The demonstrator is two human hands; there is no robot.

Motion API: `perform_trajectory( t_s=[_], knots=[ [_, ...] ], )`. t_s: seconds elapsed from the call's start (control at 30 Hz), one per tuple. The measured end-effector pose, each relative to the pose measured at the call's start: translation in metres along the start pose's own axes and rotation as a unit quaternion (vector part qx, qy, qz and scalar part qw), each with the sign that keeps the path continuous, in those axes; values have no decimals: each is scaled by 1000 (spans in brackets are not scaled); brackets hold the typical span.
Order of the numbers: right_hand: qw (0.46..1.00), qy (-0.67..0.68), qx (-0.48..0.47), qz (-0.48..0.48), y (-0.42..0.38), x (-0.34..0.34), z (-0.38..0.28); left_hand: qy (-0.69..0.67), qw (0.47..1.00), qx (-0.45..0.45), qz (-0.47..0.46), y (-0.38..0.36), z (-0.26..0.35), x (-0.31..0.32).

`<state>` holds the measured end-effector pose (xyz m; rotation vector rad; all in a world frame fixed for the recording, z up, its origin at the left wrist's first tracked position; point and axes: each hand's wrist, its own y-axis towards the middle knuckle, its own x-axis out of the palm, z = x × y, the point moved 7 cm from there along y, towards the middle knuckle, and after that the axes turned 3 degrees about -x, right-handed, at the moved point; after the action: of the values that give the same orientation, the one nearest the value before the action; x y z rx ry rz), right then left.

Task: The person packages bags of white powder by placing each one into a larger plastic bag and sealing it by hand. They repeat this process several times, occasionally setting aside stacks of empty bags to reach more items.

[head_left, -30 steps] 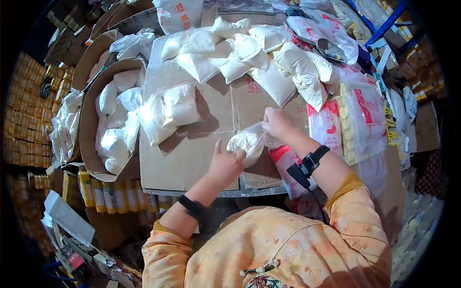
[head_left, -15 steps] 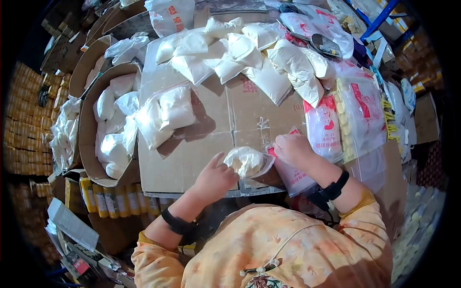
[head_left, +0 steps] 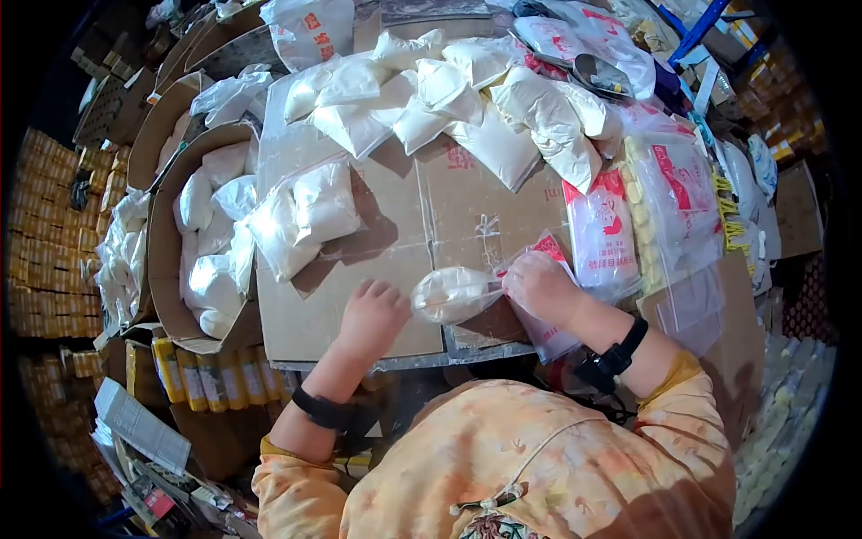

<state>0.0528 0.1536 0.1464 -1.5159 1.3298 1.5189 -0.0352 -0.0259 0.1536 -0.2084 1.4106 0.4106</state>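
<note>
A small clear bag with pale contents [head_left: 452, 295] lies near the front edge of the cardboard surface [head_left: 395, 193]. My right hand [head_left: 541, 286] pinches its gathered right end. My left hand [head_left: 374, 316] is just left of the bag, its fingers bent; whether they touch the bag's left end is unclear. Under my right hand lies a red-and-white printed plastic pack [head_left: 549, 331]. Two filled white bags [head_left: 325, 205] rest further left on the cardboard, and several more [head_left: 494, 144] are heaped along the back.
Cardboard boxes with white bags [head_left: 211, 283] stand at the left. Printed packs [head_left: 600, 238] and a clear bag of pale discs [head_left: 642, 225] lie at the right. Yellow-wrapped packs [head_left: 202, 373] sit below the left box. A blue metal frame [head_left: 700, 31] rises at back right.
My left hand has moved left, and its raised finger has bent. The small bag now looks rounder, its right end drawn narrow at my right hand. The view has shifted slightly.
</note>
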Motion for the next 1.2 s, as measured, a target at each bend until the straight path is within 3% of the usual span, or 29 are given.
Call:
perform_trajectory(
  t_s=[0.1,0.2,0.3,0.4,0.5,0.7,0.8,0.9,1.0,1.1,1.13,1.2],
  knots=[
    [999,-16,-20,-40,0,-1,-3,-24,998,13,-58,-7,12,-1],
    [990,128,-6,-66,-5,2,2,-36,995,58,-73,-14,19,2],
    [906,361,208,-76,-14,7,27,-65,994,74,-47,-15,21,-3],
    [859,477,165,-88,-21,49,32,-132,990,53,-12,-19,15,-7],
    [825,548,99,-90,-18,84,17,-381,906,-184,2,-28,-18,15],
    [840,515,157,-60,-19,107,24,-615,776,-136,-30,-7,-9,94],
    [818,546,176,-33,-17,104,24,-624,768,-142,-35,-3,-1,106],
    [805,564,174,56,-17,98,22,-687,690,-227,29,-15,-5,117],
    [844,500,140,138,-11,74,20,-630,736,-238,77,-21,-13,106],
    [827,525,135,150,-8,53,12,-551,816,-145,96,-14,-13,60],
    [820,539,125,145,-10,58,13,-559,816,-113,90,-16,-13,56],
    [771,589,203,132,-17,82,12,-562,794,-223,61,-22,-18,70]
  ],
)
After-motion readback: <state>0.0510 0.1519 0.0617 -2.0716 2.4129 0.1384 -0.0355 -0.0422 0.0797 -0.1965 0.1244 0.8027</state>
